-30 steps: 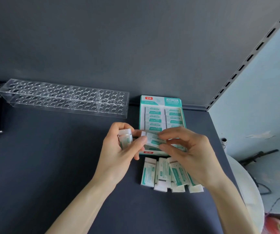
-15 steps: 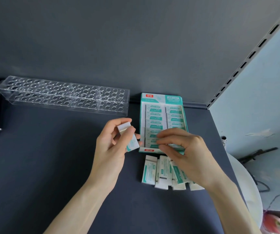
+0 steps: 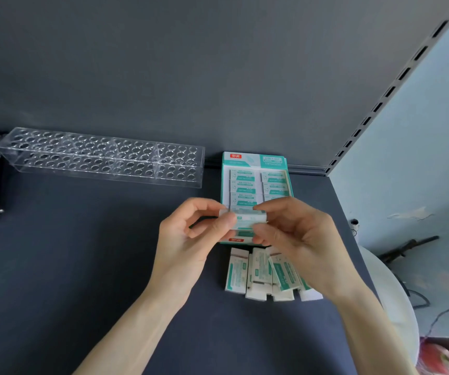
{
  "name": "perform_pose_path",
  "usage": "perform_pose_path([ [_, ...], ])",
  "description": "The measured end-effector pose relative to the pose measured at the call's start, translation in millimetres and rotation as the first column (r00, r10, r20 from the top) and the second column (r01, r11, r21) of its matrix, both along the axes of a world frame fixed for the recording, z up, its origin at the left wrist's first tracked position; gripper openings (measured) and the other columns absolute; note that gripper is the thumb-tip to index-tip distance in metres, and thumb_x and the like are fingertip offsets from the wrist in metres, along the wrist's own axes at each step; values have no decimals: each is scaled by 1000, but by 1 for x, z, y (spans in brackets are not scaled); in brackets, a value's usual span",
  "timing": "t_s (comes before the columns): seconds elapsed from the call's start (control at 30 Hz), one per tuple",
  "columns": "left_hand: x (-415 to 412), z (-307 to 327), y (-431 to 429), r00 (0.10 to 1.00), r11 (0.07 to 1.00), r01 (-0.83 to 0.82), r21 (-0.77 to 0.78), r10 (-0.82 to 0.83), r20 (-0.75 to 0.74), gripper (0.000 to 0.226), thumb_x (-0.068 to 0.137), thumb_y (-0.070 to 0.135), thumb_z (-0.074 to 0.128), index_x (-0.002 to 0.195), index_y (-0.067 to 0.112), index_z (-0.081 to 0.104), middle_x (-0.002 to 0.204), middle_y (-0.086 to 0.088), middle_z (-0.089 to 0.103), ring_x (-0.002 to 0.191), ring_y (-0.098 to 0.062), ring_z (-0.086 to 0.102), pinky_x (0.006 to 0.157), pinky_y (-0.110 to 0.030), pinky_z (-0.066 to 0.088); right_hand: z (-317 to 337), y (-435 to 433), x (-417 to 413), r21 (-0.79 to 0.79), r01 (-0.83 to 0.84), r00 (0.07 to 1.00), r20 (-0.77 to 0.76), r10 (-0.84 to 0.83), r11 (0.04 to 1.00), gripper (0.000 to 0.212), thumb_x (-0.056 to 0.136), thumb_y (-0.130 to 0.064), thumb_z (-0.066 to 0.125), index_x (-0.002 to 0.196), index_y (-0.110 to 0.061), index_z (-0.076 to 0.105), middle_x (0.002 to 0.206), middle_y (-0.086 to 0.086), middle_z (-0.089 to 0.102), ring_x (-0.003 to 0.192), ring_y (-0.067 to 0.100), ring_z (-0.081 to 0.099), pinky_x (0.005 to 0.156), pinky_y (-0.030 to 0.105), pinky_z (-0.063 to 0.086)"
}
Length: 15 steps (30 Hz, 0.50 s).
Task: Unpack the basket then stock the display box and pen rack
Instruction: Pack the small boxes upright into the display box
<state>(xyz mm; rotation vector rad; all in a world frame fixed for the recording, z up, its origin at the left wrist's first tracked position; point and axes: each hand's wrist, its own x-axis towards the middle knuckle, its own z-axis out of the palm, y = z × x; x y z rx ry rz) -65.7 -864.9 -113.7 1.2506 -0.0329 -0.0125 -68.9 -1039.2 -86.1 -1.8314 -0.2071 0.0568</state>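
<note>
Paper-sleeved, the eraser [image 3: 246, 220] should feel light and firm; your left fingers [image 3: 222, 224] and right fingers [image 3: 269, 232] pinch its short ends.

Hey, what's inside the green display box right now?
The display box holds packaged erasers in two columns. Its front rows are hidden behind the left hand, the right hand and the single eraser they pinch.

Pen rack [image 3: 101, 157] left of display box [image 3: 255, 182]; loose erasers [image 3: 266, 274] before box.
</note>
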Motion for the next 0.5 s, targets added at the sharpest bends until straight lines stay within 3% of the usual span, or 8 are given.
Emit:
perform_pose_path([
  [0.07, -1, 0, 0, 999, 999, 29, 21, -29, 25, 14, 75, 21, 74, 83, 11, 69, 92, -6, 73, 86, -19, 71, 75, -23, 54, -1, -4, -2, 9, 44, 999, 5, -44, 999, 18, 82, -4, 68, 95, -17, 65, 90, 5, 72, 81, 22, 70, 79, 37, 56],
  [0.17, -1, -2, 0, 995, 996, 56, 72, -61, 81, 12, 73, 12, 72, 83, 7, 70, 96, -4, 73, 93, -16, 70, 77, -20, 53, 0, -10, -6, 33, 44, 999, 3, -44, 998, 17, 74, -23, 71, 90, -20, 67, 91, 2, 71, 85, 19, 69, 77, 25, 54],
  [0.27, -2, -4, 0, 988, 952, 2, 305, -48, 146, 17, 76, 11, 74, 91, 17, 69, 103, 8, 72, 102, -8, 65, 83, -15, 47, -1, -18, -7, -4, 118, 993, 26, -118, 993, 12, 73, -19, 73, 83, -21, 68, 96, -6, 70, 87, 15, 69, 77, 18, 51],
  [0.33, -1, -8, 3, 987, 869, -79, 489, 0, 158, 31, 76, 18, 77, 103, 27, 66, 110, 19, 66, 109, 3, 57, 86, -9, 40, -2, -27, -8, -96, 191, 981, 62, -186, 977, 18, 75, -7, 74, 82, -23, 69, 97, -9, 69, 88, 14, 68, 80, 20, 52],
  [0.5, 0, -13, -2, 998, 794, -39, 607, 7, 56, 58, 76, 30, 76, 129, 34, 50, 115, 37, 49, 105, 32, 37, 85, 8, 26, -5, -37, -9, -373, 253, 965, 161, -206, 893, 24, 77, -6, 73, 85, -28, 69, 101, -20, 65, 97, 8, 60, 82, 10, 43],
])
